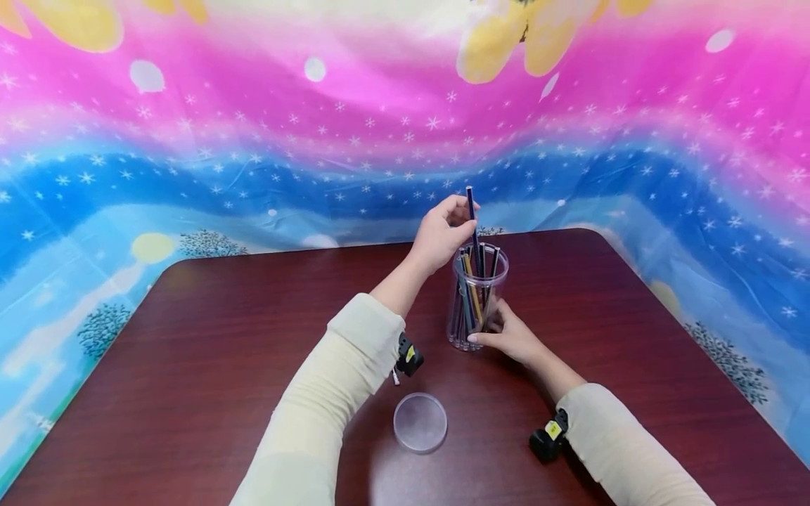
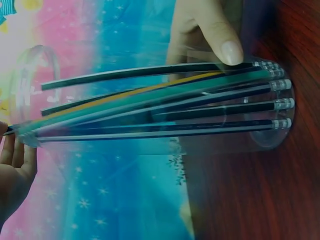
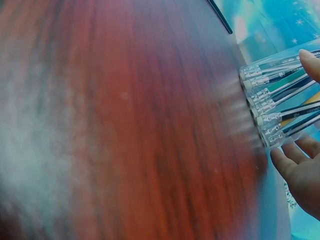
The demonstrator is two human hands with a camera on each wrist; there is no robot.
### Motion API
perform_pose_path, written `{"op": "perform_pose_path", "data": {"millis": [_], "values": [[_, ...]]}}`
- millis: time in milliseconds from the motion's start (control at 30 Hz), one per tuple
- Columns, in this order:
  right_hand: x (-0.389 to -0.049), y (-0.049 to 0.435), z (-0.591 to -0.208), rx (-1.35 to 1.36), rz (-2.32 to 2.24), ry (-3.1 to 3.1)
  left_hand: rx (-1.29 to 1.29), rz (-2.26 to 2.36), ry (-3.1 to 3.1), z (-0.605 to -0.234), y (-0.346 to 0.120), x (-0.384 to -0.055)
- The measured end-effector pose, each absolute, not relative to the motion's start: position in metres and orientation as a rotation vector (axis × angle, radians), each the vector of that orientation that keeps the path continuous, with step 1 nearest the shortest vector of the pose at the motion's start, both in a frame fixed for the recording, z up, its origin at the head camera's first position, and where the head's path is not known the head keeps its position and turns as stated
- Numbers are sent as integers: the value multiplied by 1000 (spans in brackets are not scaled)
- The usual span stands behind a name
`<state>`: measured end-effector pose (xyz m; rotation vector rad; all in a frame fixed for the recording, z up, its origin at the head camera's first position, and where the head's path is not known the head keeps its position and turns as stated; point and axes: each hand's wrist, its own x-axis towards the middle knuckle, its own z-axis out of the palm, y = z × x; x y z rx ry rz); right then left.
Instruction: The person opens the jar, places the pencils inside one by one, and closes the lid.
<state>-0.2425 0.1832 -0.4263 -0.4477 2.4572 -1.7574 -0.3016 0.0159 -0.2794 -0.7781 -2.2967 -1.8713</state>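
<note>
A clear plastic jar (image 1: 451, 323) stands upright on the table, with several pencils (image 2: 200, 110) inside, their eraser ends at the bottom. My left hand (image 1: 446, 235) is above the jar's rim and pinches a dark pencil (image 1: 470, 204) between thumb and fingers; that pencil's lower part is down in the jar among the others. Low on the jar's right side, my right hand (image 1: 514, 334) grips it, thumb in front and fingers around the side. In the right wrist view, the pencils' white erasers (image 3: 262, 120) show through the jar near its base.
A round clear lid (image 1: 420, 423) lies on the dark red wooden table (image 1: 253, 337), nearer than the jar. The tip of a slim object (image 1: 396, 377) pokes out beside the left wrist camera. A patterned cloth (image 1: 354, 126) hangs behind the table's far edge.
</note>
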Motion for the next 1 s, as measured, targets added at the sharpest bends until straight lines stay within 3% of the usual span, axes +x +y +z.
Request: {"op": "perform_pose_path", "data": {"millis": [500,700,1000], "values": [[-228,172,-402,-415,-1784,2447,-904,-1876,-2319,-291,16,-303],[-235,177,-413,-436,-1795,2443,-904,-1918,-2280,-275,11,-282],[-245,182,-429,-430,-1797,2446,-910,-1943,-2293,-275,6,-280]]}}
